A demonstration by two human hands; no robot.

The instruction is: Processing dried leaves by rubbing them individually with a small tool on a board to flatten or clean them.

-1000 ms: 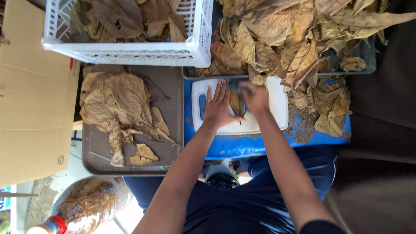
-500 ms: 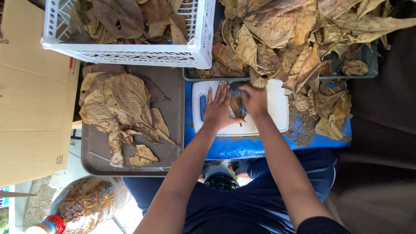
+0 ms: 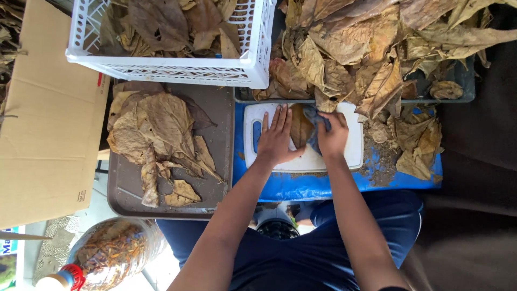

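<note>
Pressing a dry leaf (image 3: 299,128) flat, left hand (image 3: 276,141) beside cloth-gripping right hand (image 3: 332,136)

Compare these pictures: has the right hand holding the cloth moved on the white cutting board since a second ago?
Yes. The right hand with its grey cloth has slid from the leaf at mid-board towards the white cutting board's right edge.

Leaf-sorting workspace: dried leaves (image 3: 371,48), crate (image 3: 177,67).

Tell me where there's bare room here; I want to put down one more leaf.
The brown tray is bare along its right side and near edge, beside the flattened leaves. The cutting board shows a free near-right corner. The far bin and blue surface right of the board are crowded with leaves and crumbs.
</note>
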